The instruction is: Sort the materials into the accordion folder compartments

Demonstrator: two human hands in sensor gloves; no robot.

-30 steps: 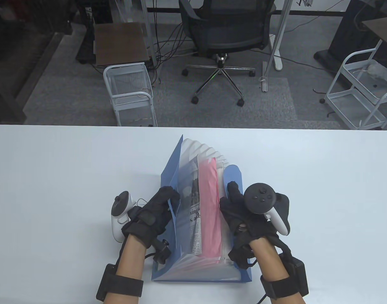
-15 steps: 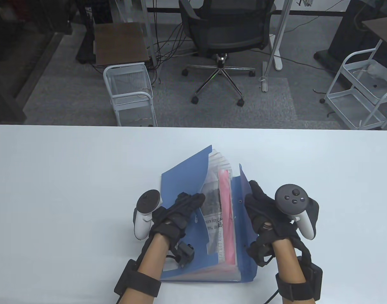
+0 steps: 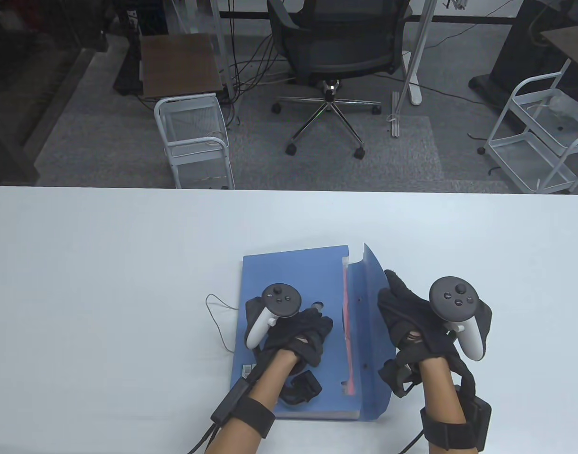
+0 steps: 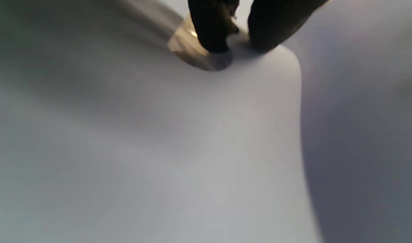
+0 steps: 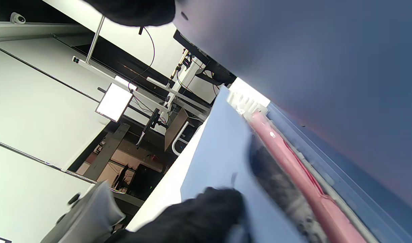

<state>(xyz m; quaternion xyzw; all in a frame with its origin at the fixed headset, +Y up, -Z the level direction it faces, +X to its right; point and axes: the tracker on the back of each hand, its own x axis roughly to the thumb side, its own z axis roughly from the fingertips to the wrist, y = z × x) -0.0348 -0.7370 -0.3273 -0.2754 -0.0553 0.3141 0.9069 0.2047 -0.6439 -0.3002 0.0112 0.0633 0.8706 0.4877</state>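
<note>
1. One white worktop [image 3: 104, 283] carries everything; the things lie toward the middle of its near edge.
2. One blue accordion folder [image 3: 289, 274] lies flat there, nearly shut. Its front cover is pressed down over the pockets. Its flap [image 3: 371, 331] stands up along the right side, curving away from the body.
3. Between cover and flap a narrow gap shows the contents: one pink sheet [image 3: 348, 331] as a thin strip in the table view. In the right wrist view the same pink sheet [image 5: 293, 175] lies beside one dark printed paper [image 5: 280, 189], with the white pocket dividers [image 5: 248, 101] at the far end. I cannot tell which pockets hold them.
4. Two gloved hands are in view, each with one tracker on its back.
5. The left hand [image 3: 300, 336] rests palm-down on the front cover, pressing it; its grip is flat, fingers spread on the surface and closed round nothing. In the left wrist view two fingertips [image 4: 211, 30] touch a small round fastener on the cover.
6. The right hand [image 3: 409, 319] is against the outer face of the flap, fingers extended along it; the grip is loose, unclenched, wrapping nothing.
7. One thin cable [image 3: 218, 321] loops on the worktop just left of the folder.
</note>
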